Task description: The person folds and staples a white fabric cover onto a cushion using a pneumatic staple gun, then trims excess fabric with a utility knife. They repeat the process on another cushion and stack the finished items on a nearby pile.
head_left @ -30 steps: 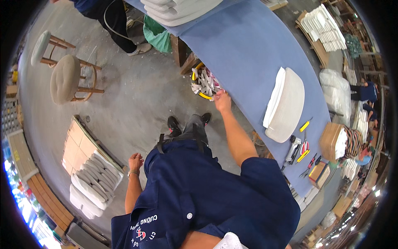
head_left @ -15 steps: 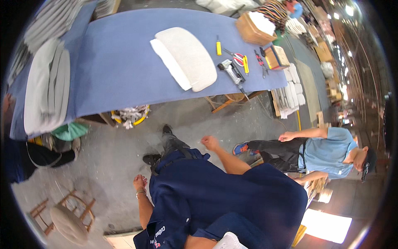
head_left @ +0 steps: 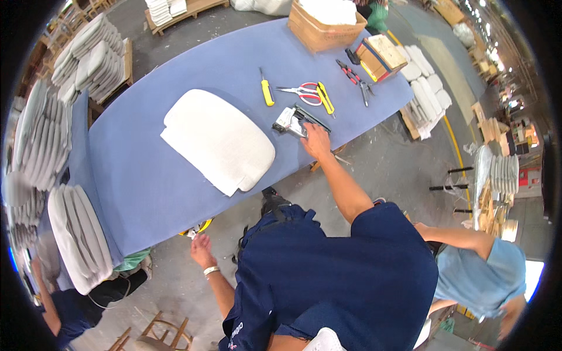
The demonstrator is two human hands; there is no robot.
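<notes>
My right hand (head_left: 317, 140) reaches out over the blue table (head_left: 140, 181) and closes on the rear of a grey and black staple gun (head_left: 288, 120) lying near the table's front edge. A white padded seat cushion (head_left: 216, 140) lies flat to the left of the tool. My left hand (head_left: 201, 251) hangs low beside my body, below the table edge, fingers loose and holding nothing. It is close to a yellow object (head_left: 196, 230) under the table.
Beyond the staple gun lie a yellow-handled tool (head_left: 267, 92), red scissors (head_left: 304, 92), a yellow knife (head_left: 325, 98), pliers (head_left: 351, 73) and a cardboard box (head_left: 325, 26). White cushion stacks (head_left: 76, 234) fill the left. A person in light blue (head_left: 480, 275) stands at my right.
The view has swung round so the table lies straight ahead. My right arm went from hanging at my side to stretched out onto the staple gun. My left hand stays low.
</notes>
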